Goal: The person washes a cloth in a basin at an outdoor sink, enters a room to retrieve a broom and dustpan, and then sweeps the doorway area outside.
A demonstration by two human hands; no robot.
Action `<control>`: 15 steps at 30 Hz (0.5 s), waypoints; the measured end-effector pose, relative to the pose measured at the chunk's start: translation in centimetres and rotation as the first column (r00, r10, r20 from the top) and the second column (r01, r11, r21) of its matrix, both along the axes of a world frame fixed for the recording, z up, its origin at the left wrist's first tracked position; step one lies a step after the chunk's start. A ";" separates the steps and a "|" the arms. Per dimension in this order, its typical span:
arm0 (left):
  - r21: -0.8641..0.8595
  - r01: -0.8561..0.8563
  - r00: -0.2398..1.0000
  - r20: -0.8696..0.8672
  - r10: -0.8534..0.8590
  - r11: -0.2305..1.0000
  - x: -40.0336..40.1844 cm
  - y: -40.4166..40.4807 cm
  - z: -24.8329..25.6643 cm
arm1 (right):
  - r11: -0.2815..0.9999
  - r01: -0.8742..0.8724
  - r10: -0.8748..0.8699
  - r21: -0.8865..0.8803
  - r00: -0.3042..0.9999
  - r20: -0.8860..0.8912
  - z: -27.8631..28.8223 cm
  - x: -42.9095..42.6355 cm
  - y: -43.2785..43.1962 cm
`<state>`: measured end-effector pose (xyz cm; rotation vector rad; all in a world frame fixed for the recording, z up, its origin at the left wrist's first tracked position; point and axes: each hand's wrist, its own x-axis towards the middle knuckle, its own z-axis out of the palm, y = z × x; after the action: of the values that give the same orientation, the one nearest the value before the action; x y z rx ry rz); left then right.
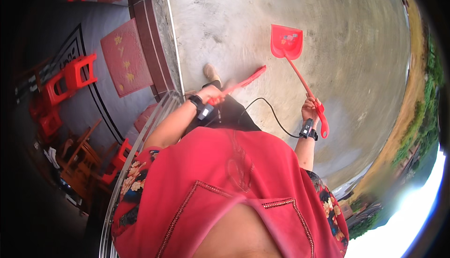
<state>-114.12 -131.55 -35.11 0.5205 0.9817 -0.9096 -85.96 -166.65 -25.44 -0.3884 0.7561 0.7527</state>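
My left hand [213, 95] is closed around the handle of a red brush [246, 80], whose far end points up and to the right over the concrete floor. The hand is slightly blurred. In my right hand [310, 108] is the long handle of a red plastic dustpan [287, 42], its pan reaching out ahead with a small coloured print on it. Brush and dustpan are apart. Each wrist bears a strapped device, and a black cable [274, 114] runs from the right one towards my body. Whether the pan touches the floor I cannot tell.
Concrete floor [351, 47] spreads ahead and to the right. On the left a metal door frame [123, 184] and a tiled threshold [154, 43] border a room with a red patterned mat [126, 58], several red plastic stools [81, 72] and wooden furniture [79, 163]. My shoe [211, 72] stands near the threshold.
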 end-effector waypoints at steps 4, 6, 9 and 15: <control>0.083 -0.041 0.995 -0.083 0.048 0.996 -0.2 12.4 0.0 | 0.990 0.120 -0.120 -0.071 0.993 -0.006 -0.7 -2.0 -0.1; 0.276 -0.003 0.996 -0.088 0.028 0.961 1.6 16.2 2.8 | 0.982 0.169 -0.171 -0.087 0.985 -0.019 -1.0 -1.9 -0.2; 0.372 0.037 0.999 -0.035 -0.026 0.928 3.5 17.1 5.5 | 0.972 0.202 -0.205 -0.117 0.979 -0.013 -1.1 -2.2 -0.8; 0.332 0.119 0.992 0.004 -0.128 0.936 11.4 11.2 9.8 | 0.944 0.286 -0.294 -0.162 0.956 -0.021 -3.4 -4.3 -3.4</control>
<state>-102.68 -120.34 -25.31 0.8863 1.0947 -0.8500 -90.25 -170.01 -28.80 -0.3929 0.8959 0.4263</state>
